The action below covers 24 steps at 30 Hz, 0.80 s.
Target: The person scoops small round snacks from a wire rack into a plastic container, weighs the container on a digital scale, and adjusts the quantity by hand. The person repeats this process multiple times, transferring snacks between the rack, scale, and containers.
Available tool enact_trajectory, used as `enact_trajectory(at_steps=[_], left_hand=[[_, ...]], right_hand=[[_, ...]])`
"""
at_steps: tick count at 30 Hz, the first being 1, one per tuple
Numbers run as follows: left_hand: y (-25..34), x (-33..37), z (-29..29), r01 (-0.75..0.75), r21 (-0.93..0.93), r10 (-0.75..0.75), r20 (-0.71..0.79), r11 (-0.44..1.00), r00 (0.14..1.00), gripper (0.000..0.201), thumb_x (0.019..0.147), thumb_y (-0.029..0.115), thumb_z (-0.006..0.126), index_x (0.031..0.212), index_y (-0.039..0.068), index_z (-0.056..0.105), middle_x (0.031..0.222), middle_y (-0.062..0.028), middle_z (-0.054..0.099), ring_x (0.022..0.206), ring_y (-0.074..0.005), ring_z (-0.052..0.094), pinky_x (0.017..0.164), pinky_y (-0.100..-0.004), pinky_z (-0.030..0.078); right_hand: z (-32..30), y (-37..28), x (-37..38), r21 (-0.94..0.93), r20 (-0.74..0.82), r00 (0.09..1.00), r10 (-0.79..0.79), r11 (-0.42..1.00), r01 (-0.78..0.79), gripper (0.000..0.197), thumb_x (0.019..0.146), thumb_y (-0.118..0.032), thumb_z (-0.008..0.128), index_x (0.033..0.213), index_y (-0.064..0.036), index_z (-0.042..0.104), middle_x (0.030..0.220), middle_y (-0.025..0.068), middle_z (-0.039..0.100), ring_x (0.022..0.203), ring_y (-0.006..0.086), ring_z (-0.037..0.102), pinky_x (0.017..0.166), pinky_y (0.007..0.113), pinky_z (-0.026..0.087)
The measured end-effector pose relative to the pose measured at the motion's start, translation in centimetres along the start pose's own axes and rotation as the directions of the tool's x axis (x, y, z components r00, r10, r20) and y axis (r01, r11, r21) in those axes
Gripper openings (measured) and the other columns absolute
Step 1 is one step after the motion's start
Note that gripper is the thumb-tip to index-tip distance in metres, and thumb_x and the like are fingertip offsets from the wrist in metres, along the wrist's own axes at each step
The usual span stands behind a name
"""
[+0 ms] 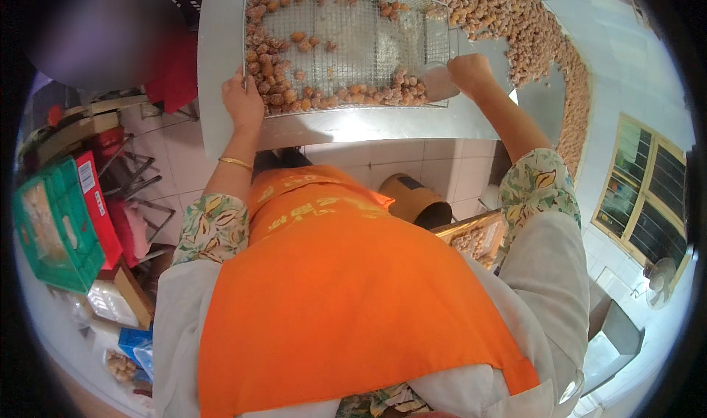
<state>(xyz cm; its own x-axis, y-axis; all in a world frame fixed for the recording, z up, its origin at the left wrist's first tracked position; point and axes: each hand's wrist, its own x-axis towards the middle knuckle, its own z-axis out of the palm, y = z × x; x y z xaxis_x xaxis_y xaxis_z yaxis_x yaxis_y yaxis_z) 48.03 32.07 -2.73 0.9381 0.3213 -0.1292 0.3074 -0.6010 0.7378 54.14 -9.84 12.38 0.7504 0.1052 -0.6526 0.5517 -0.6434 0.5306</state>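
A shallow rectangular wire mesh basket rests on the metal table. Inside it, brown, sugar-dusted dried fruits lie thickest along the left and near sides, with a few scattered in the middle. My left hand is closed on the basket's near left corner. At the basket's right end my right hand is a fist around the handle of a smooth, round-edged scoop. The scoop's blade is by the near right corner, beside a clump of fruits; whether it touches them I cannot tell.
A large heap of the same fruits spreads along the table's far right side. Below the near edge stand a brown bin and a tray of fruits. At left are a green crate, folding stools and a blurred person.
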Motion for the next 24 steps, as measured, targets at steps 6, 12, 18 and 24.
enact_trajectory(at_steps=[6, 12, 18, 24], left_hand=[[0.4, -0.2, -0.1, 0.054, -0.067, -0.054, 0.003, 0.996, 0.999, 0.036, 0.093, 0.014, 0.054, 0.127, 0.002, 0.057, 0.11, -0.0213, 0.054, 0.104, -0.0354, 0.052, 0.095, -0.042, 0.041], [-0.7, 0.1, 0.1, -0.042, -0.003, 0.042, -0.013, 0.999, 0.999, 0.036, 0.092, 0.014, 0.055, 0.125, 0.001, 0.057, 0.107, -0.0222, 0.055, 0.102, -0.0366, 0.053, 0.093, -0.042, 0.042], [-0.8, 0.0, 0.1, -0.006, 0.026, 0.007, -0.003, 1.0, 1.0, 0.034, 0.092, 0.015, 0.056, 0.122, 0.0, 0.059, 0.103, -0.0214, 0.056, 0.099, -0.0363, 0.054, 0.09, -0.0429, 0.042], [-0.3, -0.4, -0.1, -0.044, -0.009, 0.043, -0.039, 0.999, 0.998, 0.032, 0.092, 0.014, 0.055, 0.12, -0.001, 0.059, 0.102, -0.0205, 0.055, 0.097, -0.0356, 0.054, 0.088, -0.0427, 0.043]], right_hand=[[1.9, 1.5, 0.1, 0.054, -0.102, 0.989, -0.111, 0.992, 0.117, 0.02, 0.083, -0.02, 0.055, 0.08, -0.0091, 0.071, 0.077, 0.0114, 0.07, 0.074, 0.03, 0.069, 0.063, 0.042, 0.054], [2.1, -0.3, -0.3, 0.45, -0.131, 0.991, 0.018, 0.892, 0.043, 0.03, 0.085, -0.033, 0.05, 0.081, -0.0094, 0.068, 0.078, 0.0135, 0.068, 0.078, 0.035, 0.066, 0.069, 0.048, 0.052], [2.9, -0.9, 1.1, 0.507, -0.114, 0.993, 0.023, 0.861, 0.039, 0.033, 0.086, -0.039, 0.05, 0.085, -0.0108, 0.068, 0.081, 0.014, 0.067, 0.08, 0.035, 0.065, 0.071, 0.048, 0.051], [3.4, -1.8, 2.0, 0.65, -0.115, 0.993, 0.014, 0.757, 0.064, 0.034, 0.084, -0.042, 0.051, 0.086, -0.0124, 0.069, 0.083, 0.0143, 0.067, 0.083, 0.0356, 0.064, 0.072, 0.047, 0.051]])
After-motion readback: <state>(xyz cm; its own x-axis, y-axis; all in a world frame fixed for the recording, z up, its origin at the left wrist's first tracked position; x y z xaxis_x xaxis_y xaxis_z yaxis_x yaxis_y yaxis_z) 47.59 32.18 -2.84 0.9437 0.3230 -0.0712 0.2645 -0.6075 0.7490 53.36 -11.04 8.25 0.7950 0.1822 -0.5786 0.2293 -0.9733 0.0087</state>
